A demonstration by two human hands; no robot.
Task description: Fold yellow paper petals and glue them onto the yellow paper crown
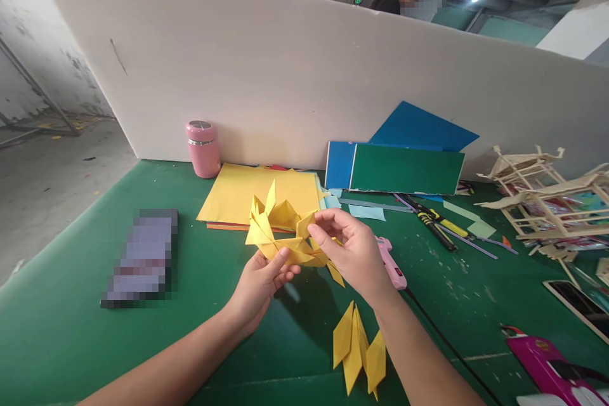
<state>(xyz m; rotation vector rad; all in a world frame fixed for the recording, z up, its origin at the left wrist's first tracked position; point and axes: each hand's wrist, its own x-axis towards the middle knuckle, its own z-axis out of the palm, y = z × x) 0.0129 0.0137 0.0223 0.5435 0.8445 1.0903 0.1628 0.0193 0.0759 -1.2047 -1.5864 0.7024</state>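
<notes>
Both hands hold a yellow folded-paper ring (pixel 264 231), made of interlocked pieces with pointed tips, above the green table. My left hand (pixel 264 276) grips its near lower edge, thumb on top and fingers beneath. My right hand (pixel 349 247) pinches a pointed flap on the ring's right side between thumb and fingers. Several loose yellow folded pieces (pixel 353 349) lie on the table below, partly behind my right forearm. A pink glue gun (pixel 392 264) rests beside my right hand, which hides part of it.
Yellow paper sheets (pixel 233 196) lie behind the ring. A pink flask (pixel 203 151) stands by the white partition (pixel 285 76); a blurred flat object (pixel 143 260) is at left. On the right are cutters (pixel 432 222), stick models (pixel 547 203) and a magenta tool (pixel 547 371). Someone's head shows beyond the partition.
</notes>
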